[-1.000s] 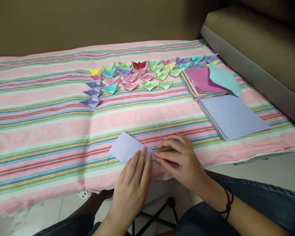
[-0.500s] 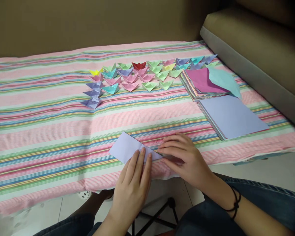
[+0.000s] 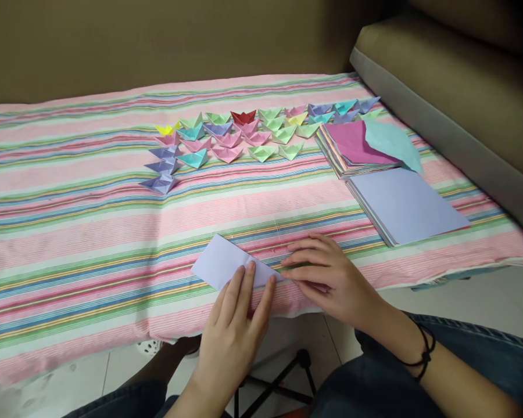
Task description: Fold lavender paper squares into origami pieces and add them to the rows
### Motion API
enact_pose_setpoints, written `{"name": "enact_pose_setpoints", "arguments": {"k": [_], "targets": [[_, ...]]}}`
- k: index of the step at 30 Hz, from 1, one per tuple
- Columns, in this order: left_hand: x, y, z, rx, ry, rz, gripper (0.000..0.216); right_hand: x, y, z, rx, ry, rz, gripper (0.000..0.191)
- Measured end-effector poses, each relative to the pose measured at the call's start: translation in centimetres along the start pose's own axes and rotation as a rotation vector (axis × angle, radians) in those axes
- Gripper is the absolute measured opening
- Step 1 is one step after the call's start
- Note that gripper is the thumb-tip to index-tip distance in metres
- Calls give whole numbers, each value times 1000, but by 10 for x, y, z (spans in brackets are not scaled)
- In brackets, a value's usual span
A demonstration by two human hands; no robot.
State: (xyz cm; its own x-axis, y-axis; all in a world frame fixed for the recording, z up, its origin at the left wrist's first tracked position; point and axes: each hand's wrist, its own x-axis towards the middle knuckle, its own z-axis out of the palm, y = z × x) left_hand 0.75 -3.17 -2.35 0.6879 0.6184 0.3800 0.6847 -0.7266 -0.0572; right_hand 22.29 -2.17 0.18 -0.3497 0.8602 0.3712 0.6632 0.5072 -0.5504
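A folded lilac sheet of origami paper (image 3: 220,261) lies near the front edge of the striped cloth. Its left end is a broad, square-cornered flap, and its right end narrows to a point. My left hand (image 3: 233,325) rests on its lower edge, fingers stretched out and slightly spread, pressing it down. At the pointed end, the thumb and index finger of my right hand (image 3: 326,278) close on the tip; the other fingers are bent above it. The very tip is hidden by those fingers.
Several small folded paper boats (image 3: 229,154) stand in rows farther back on the striped cloth (image 3: 91,232). To the right lie a stack of lilac-topped paper (image 3: 412,203) and another stack topped with magenta paper (image 3: 359,142). A brown cushion (image 3: 453,98) borders the right side.
My left index finger has shifted slightly right, away from the middle finger. My right fingertips have closed in over the paper's pointed end. The paper lies almost where it was.
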Motion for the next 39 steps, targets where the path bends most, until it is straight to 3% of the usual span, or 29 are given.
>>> {"name": "enact_pose_setpoints", "arguments": {"k": [8,19,25,30,39], "targets": [[1,1,1,0,3,-6,51,-2,-9,1,-177,-70,-28,26],[0,3,1,28,4,-3,53,-7,-9,1,-306,-63,-115,20],[1,3,1,43,0,-3,51,-9,-8,-3,-270,-32,-153,18],[0,3,2,46,-10,-2,53,-9,-6,-7,-132,-15,-50,23],[-2,4,1,50,-22,-1,55,-12,-12,2,-274,-50,-92,23]]}}
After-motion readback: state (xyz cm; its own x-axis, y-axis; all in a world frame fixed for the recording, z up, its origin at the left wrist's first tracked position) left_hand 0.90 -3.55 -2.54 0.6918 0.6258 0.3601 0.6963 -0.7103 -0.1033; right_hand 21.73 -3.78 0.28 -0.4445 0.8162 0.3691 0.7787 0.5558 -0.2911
